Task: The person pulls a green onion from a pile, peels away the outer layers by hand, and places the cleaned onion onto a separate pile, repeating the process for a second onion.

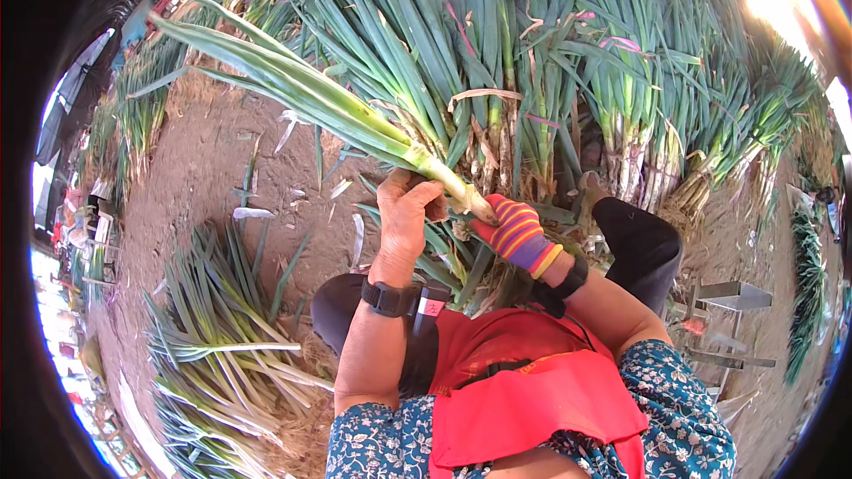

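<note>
A thick green onion (355, 129) slants across in front of me, its leaves to the upper left and its pale root end toward the right. My bare left hand (408, 213) is closed around the lower white stalk. At the root end, my right hand (517, 232), in a striped knit glove, has its fingers closed on the stalk's tip; the fingertips are partly hidden. Below the hands, more green onions (448, 253) lie between my knees. Just beyond stand tied bundles of green onions (488, 62), leaves up.
Loose green onions (222, 328) with stringy roots are heaped on the dirt ground (191, 186) at my left. Leaf scraps (253, 213) litter the soil. To the right are a metal stand (735, 295) and a row of green onions (806, 284). A red apron (541, 399) covers my lap.
</note>
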`<state>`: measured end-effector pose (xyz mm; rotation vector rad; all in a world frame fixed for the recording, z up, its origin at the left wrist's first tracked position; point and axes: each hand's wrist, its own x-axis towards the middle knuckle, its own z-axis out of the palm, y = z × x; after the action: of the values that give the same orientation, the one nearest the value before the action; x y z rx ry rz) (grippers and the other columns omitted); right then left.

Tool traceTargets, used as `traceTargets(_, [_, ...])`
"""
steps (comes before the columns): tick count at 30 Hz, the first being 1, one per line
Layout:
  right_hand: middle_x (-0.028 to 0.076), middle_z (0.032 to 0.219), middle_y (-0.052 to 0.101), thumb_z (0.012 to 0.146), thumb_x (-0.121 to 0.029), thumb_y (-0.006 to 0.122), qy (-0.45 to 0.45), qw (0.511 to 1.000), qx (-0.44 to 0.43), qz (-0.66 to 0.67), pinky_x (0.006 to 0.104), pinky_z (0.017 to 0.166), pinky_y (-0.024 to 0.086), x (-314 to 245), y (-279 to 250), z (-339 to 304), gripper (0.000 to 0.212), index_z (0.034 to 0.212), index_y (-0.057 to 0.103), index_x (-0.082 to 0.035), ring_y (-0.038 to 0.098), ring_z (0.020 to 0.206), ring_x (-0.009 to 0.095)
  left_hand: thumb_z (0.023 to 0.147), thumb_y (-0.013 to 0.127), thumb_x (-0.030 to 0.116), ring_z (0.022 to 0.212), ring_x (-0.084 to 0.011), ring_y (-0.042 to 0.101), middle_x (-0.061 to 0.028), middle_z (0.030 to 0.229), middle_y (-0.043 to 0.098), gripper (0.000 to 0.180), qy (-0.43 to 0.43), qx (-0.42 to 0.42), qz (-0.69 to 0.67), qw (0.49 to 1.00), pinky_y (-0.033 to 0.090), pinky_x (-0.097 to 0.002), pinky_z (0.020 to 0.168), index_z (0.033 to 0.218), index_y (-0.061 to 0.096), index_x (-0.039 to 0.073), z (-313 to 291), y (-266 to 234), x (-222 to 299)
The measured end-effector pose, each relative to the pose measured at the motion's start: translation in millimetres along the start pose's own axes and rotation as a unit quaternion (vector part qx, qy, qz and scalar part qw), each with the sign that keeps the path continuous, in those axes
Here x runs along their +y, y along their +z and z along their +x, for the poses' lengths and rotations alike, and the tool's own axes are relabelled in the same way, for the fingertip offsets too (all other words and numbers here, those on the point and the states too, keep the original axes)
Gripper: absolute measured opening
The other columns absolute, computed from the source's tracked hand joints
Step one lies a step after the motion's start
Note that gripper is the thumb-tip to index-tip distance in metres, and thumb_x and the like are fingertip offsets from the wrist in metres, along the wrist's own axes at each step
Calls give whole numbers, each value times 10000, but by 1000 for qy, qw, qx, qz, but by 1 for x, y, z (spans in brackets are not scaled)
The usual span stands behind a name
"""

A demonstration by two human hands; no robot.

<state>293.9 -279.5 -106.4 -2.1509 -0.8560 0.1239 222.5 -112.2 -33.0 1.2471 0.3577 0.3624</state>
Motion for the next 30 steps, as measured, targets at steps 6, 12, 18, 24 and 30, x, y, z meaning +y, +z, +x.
traceTargets(6, [185, 766, 639, 707, -299, 735, 9, 999, -25, 33, 405, 624, 481, 1, -6, 2, 384, 966, 618, -40, 620, 719, 359, 769, 583, 34, 471, -133, 517, -63, 627, 580, 114, 12, 40, 15, 999, 415, -245, 443, 867, 587, -24, 9, 1, -14])
traceTargets(12, [156, 711, 622, 714, -288, 758, 37, 975, -80, 202, 342, 598, 470, -2, -18, 2, 405, 963, 615, -2, 606, 635, 218, 796, 569, 43, 477, -145, 557, -78, 626, 600, 49, -40, -3, -123, 992, 454, -248, 444, 777, 580, 0, 9, 11, -4])
traceTargets(18, [154, 732, 629, 736, -298, 751, 10, 961, -43, 275, 339, 613, 474, -25, -33, -2, 397, 964, 616, -4, 618, 657, 219, 806, 592, 79, 414, -132, 533, -72, 627, 612, 106, -198, -51, -46, 978, 417, -229, 384, 846, 638, -7, 5, 12, -29])
traceTargets(24, [137, 797, 639, 683, -322, 769, -109, 991, 78, 7, 394, 641, 485, -15, -30, -1, 443, 981, 611, -35, 619, 736, 340, 758, 628, 14, 629, -133, 615, -65, 768, 642, 164, 1, -92, 55, 994, 481, -239, 569, 922, 640, 6, 0, 11, -31])
traceTargets(30, [167, 928, 625, 690, -333, 767, -49, 997, 50, 18, 417, 735, 480, -11, -19, 16, 769, 1280, 409, 8, 621, 816, 322, 788, 561, -44, 895, -300, 607, -117, 940, 616, 235, -32, 22, -329, 943, 479, -446, 906, 1016, 556, 9, 4, -12, -21])
